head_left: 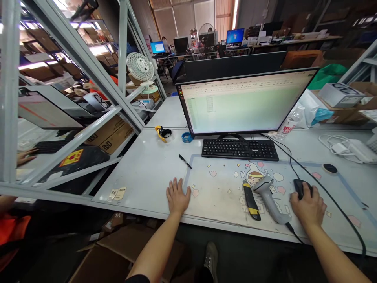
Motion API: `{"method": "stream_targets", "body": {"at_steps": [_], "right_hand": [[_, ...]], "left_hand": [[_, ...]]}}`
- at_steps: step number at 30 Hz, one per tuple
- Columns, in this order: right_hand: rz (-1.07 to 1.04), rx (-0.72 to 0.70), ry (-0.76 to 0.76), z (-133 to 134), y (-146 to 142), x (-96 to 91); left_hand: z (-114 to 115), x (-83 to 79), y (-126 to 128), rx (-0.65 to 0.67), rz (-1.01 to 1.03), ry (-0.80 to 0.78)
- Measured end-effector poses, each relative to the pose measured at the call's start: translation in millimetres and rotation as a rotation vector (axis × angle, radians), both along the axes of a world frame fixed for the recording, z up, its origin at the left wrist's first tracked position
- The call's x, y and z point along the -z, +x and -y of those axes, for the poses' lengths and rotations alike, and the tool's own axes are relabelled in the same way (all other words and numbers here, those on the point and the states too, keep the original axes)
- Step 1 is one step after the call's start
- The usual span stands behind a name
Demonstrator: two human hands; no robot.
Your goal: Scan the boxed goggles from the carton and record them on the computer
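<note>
Head view: the right hand [308,206] is cupped over the black mouse [299,186], which shows just beyond its fingers. The left hand [178,195] lies flat and empty at the desk mat [218,188] edge.

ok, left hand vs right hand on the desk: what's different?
The left hand lies flat, fingers spread, at the left edge of the pale cartoon-printed desk mat, holding nothing. The right hand is cupped over the black computer mouse on the mat's right side, beside the grey handheld barcode scanner. Both are bare, palm down, resting on the white desk.
</note>
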State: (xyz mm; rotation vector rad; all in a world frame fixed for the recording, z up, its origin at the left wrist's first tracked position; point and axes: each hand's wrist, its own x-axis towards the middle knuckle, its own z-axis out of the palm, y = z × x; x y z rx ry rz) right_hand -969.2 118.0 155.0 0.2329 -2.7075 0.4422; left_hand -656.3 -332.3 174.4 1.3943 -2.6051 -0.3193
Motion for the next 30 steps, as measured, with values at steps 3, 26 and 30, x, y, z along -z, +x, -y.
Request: {"method": "stream_targets", "body": {"at_steps": [3,26,30], "right_hand": [[0.014,0.013,-0.017,0.8,-0.5,-1.4],[0.038,0.011,-0.023,0.6,-0.6,-1.2],[0.018,0.012,-0.018,1.0,-0.4,0.3]], "left_hand": [[0.5,0.4,0.1,0.001,-0.004,-0.001],[1.6,2.8,1.0,0.004,-0.013,-0.004],[3.3,5.6,1.6,0.005,-0.019,-0.008]]}}
